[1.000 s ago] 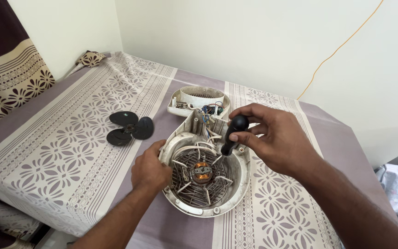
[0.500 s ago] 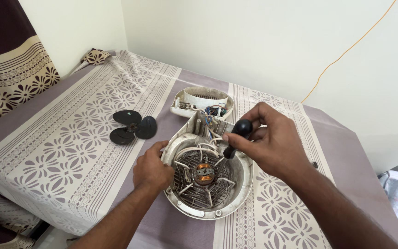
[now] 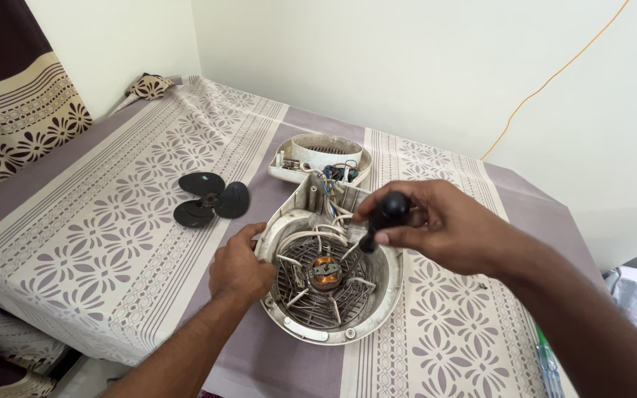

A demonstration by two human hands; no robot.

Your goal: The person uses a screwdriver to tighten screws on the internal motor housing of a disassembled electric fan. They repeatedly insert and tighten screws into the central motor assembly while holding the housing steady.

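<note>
An opened white fan-heater housing (image 3: 377, 309) lies on the patterned cloth, with a wire grille, white wires and an orange-brown motor hub (image 3: 326, 269) showing inside. My left hand (image 3: 239, 267) grips the housing's left rim. My right hand (image 3: 444, 225) holds a black-handled screwdriver (image 3: 383, 217) above the housing, its tip pointing down toward the upper inside near the wires. The shaft's end is hidden among the wires.
A black three-blade fan propeller (image 3: 211, 199) lies left of the housing. A second white housing half (image 3: 311, 156) with coloured wires sits behind it. An orange cord (image 3: 554, 74) runs up the wall. A green pen (image 3: 547, 365) lies at the right edge.
My right hand has lifted and turned the screwdriver slightly over the housing's upper part. The left hand stays on the rim. My view has shifted a little.
</note>
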